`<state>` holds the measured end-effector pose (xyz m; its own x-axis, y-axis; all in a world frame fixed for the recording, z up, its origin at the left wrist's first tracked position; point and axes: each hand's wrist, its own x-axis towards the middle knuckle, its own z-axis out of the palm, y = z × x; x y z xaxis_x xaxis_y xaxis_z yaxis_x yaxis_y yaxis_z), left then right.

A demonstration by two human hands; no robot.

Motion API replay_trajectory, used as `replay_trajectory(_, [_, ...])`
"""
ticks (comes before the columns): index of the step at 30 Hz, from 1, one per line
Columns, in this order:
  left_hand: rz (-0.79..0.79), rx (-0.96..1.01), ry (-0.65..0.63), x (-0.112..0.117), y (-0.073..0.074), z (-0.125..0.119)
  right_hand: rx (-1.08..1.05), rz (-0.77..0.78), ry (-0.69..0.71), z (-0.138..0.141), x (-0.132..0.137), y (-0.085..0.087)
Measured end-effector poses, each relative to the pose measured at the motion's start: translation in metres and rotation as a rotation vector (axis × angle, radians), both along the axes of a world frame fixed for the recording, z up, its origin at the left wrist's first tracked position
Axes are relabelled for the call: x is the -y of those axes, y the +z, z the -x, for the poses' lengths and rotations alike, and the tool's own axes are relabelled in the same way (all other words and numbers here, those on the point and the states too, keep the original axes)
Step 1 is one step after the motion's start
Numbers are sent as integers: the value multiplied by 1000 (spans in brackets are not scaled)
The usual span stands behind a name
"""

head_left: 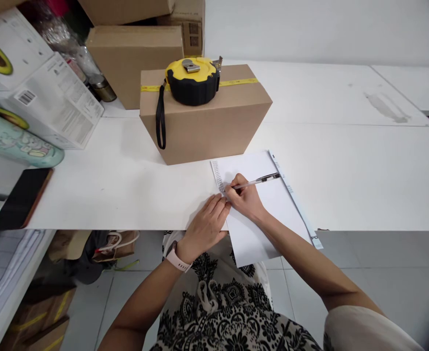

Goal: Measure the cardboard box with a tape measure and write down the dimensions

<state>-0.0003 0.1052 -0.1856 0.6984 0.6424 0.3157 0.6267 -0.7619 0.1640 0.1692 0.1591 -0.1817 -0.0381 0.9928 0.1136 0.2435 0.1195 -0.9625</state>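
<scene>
My right hand (246,196) is closed around a pen (260,180), its tip down near rows of small writing along the left edge of a white sheet of paper (262,246). Flat beside it, my left hand (207,222) rests at the table edge with fingers stretched out, touching the paper's left side. Part of the sheet hangs over the table's front edge, and a strip with print lies along its right side. Just behind the paper stands a cardboard box (207,136). A yellow and black tape measure (193,80) with a wrist strap lies on top of that box.
A dark phone (22,197) lies at the table's left edge, near a mint-green bottle (20,139) and white printed boxes (55,105). More cardboard boxes (136,63) are stacked at the back. The white table (364,180) extends to the right, toward the wall.
</scene>
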Motion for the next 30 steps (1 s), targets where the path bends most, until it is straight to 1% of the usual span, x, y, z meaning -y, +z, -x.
replay_trajectory(13, [26, 10, -1, 0, -3, 0, 8, 23, -9, -1, 0, 1])
replay_trajectory(17, [40, 12, 3, 0, -2, 0, 6, 11, -33, -1, 0, 0])
replay_trajectory(26, [17, 13, 1, 0, 0, 0, 9, 20, -28, 0, 0, 2])
replay_trajectory(30, [28, 24, 1, 0, -2, 0, 8, 7, -30, 0, 0, 3])
